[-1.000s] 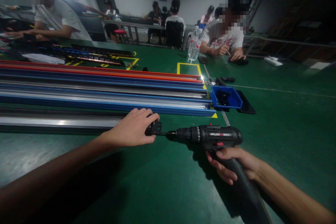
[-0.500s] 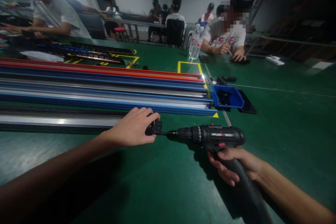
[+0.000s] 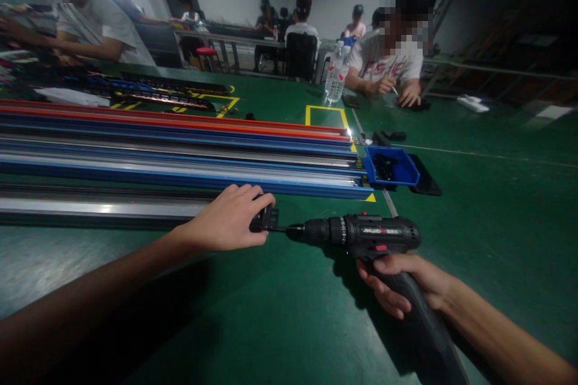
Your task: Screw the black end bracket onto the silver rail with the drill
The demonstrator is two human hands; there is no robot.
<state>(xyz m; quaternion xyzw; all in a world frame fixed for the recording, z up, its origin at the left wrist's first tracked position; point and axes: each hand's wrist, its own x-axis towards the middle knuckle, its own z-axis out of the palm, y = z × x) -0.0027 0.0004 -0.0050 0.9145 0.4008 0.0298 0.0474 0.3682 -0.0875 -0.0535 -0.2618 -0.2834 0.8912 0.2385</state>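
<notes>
My right hand (image 3: pixel 406 289) is wrapped round the handle of a black cordless drill (image 3: pixel 374 233), which points left. The drill's long thin bit (image 3: pixel 282 228) reaches a black end piece (image 3: pixel 262 219); its tip is too small to make out. That end piece sits at the right end of a black and silver metal profile (image 3: pixel 103 207) lying along the table. My left hand (image 3: pixel 232 216) lies over this end, its fingers and thumb closed round the end piece and hiding part of it.
Behind lie several blue profiles (image 3: pixel 180 171) and a red one (image 3: pixel 180 119). A blue bin (image 3: pixel 409 175) with small black parts stands beyond the drill, on the green table (image 3: pixel 289 325). Water bottles (image 3: pixel 335 75) stand farther back. A person (image 3: pixel 386 66) sits across; another (image 3: pixel 97 30) works at left.
Both my hands, the drill and the end piece keep their places. At the far left, a person's forearm has risen off the table.
</notes>
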